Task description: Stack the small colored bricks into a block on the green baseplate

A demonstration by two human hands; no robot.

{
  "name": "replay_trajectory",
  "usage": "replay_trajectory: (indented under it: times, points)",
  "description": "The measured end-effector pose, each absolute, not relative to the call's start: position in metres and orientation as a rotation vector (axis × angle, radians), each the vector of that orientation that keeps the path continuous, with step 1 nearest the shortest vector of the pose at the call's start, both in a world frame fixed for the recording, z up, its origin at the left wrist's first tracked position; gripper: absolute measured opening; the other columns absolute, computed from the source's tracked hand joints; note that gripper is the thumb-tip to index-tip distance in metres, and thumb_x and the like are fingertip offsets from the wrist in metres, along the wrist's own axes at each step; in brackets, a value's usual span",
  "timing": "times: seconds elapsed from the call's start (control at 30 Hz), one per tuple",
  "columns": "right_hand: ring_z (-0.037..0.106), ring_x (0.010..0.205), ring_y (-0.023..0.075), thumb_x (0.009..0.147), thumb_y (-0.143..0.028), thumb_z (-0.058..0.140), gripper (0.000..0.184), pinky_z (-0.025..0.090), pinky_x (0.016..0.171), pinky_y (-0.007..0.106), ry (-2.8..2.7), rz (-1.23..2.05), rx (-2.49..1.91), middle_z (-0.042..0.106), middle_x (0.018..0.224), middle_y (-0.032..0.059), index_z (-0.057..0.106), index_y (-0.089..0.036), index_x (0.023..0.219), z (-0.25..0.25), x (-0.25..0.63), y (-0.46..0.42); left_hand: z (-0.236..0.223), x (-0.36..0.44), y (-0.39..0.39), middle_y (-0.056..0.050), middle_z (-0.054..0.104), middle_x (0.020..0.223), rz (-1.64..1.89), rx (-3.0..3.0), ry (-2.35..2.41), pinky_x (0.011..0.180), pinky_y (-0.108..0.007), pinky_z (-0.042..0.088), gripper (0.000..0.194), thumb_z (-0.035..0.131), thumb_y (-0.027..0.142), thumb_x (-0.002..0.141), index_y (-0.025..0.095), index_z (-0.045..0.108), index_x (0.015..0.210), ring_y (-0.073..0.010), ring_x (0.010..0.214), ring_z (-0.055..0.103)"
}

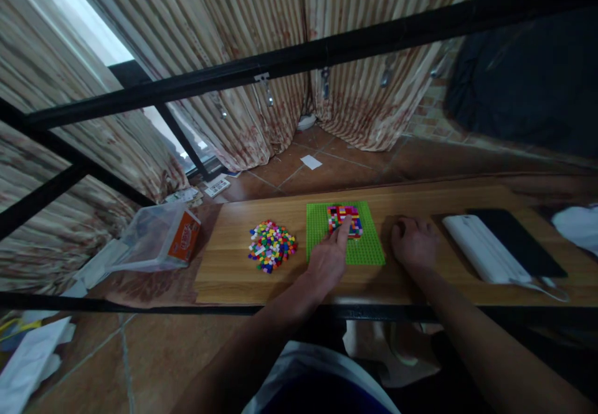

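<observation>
A green studded baseplate (367, 252) lies on the wooden board, bearing a low block of many-coloured toy bricks (343, 213) near its far edge. My left hand (328, 258) reaches over the plate from the near side. Its index finger is stretched out and touches the top of the brick block; nothing shows in its grip, and its other fingers are partly hidden. To the right of the plate, my right hand (414, 243) rests on the board with its fingers curled in. Left of the plate is a pile of small loose bricks (273, 246) in mixed colours.
A white power bank with a cable (486, 249) lies beside a dark flat panel (518, 239) at the board's right. A clear plastic bin (154, 236) with an orange label stands off the left end. A black metal rail (299, 56) crosses beyond the board (228, 277), before curtains.
</observation>
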State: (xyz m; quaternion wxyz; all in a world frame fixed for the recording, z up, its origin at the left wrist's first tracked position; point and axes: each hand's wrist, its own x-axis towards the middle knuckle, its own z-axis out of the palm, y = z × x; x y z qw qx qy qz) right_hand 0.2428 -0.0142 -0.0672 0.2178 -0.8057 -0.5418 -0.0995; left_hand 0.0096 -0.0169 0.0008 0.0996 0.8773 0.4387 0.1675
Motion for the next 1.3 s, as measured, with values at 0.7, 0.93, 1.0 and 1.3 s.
replay_trajectory:
  times: [0.7,0.93,1.0,1.3]
  points:
    - [0.053,0.101,0.0333,0.087,-0.028,0.044,0.036,0.039,0.084,0.047,-1.471,-0.273,-2.195,0.065,0.106,0.0213,0.069,-0.01,0.106,-0.072,0.245,-0.014,-0.021,-0.098,-0.019,-0.007,0.063,0.115,0.521,2.419,1.756,0.094,-0.032,0.052,0.023,0.051,0.017,0.092,0.021,0.071,0.102,-0.0196,0.103,0.06]
    - [0.052,0.101,0.0312,0.088,-0.03,0.044,0.036,0.038,0.085,0.045,-1.487,-0.261,-2.192,0.065,0.107,0.0194,0.067,-0.011,0.108,-0.074,0.247,-0.014,-0.022,-0.1,-0.014,-0.008,0.066,0.11,0.491,2.452,1.734,0.093,-0.032,0.051,0.023,0.047,0.019,0.095,0.02,0.07,0.094,-0.0203,0.102,0.061]
    - [0.052,0.101,0.0312,0.088,-0.03,0.045,0.035,0.038,0.085,0.045,-1.483,-0.27,-2.185,0.064,0.107,0.019,0.067,-0.012,0.108,-0.074,0.247,-0.014,-0.017,-0.097,-0.015,-0.009,0.067,0.108,0.511,2.434,1.721,0.091,-0.032,0.051,0.024,0.045,0.019,0.095,0.019,0.068,0.094,-0.0204,0.099,0.062]
    - [0.051,0.102,0.0306,0.089,-0.029,0.043,0.036,0.037,0.085,0.043,-1.482,-0.254,-2.243,0.065,0.11,0.0183,0.067,-0.011,0.11,-0.066,0.242,-0.014,0.009,-0.051,-0.009,-0.003,0.073,0.084,0.776,2.085,1.431,0.069,-0.022,0.05,0.021,0.049,0.019,0.093,0.018,0.07,0.098,-0.0135,0.073,0.066]
